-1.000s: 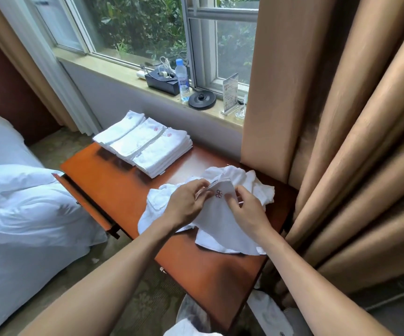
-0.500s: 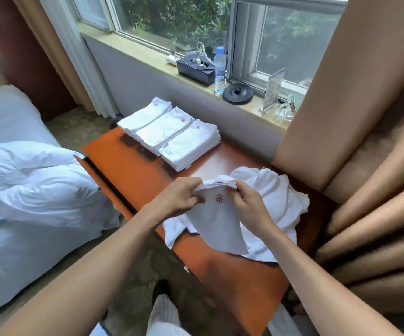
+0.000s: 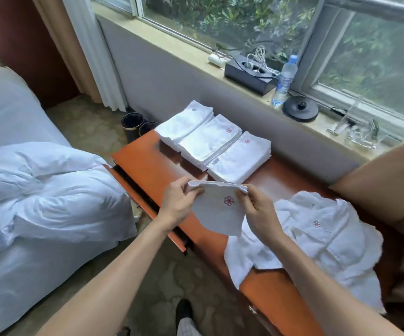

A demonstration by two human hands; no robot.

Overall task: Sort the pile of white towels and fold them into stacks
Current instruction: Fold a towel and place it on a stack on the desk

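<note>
Both hands: left hand (image 3: 179,204), right hand (image 3: 259,212) pinch towel (image 3: 216,214) by top corners.
Change: I lifted it off pile (image 3: 322,238), nearer stacks (image 3: 213,141); stacking likely next.

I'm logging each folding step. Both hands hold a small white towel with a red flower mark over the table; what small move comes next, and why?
Probably carry the small white red-marked towel forward onto the nearest stack of folded white towels: the left hand and right hand pinch its top edge, it looks folded, and that stack's top shows the same red mark.
</note>
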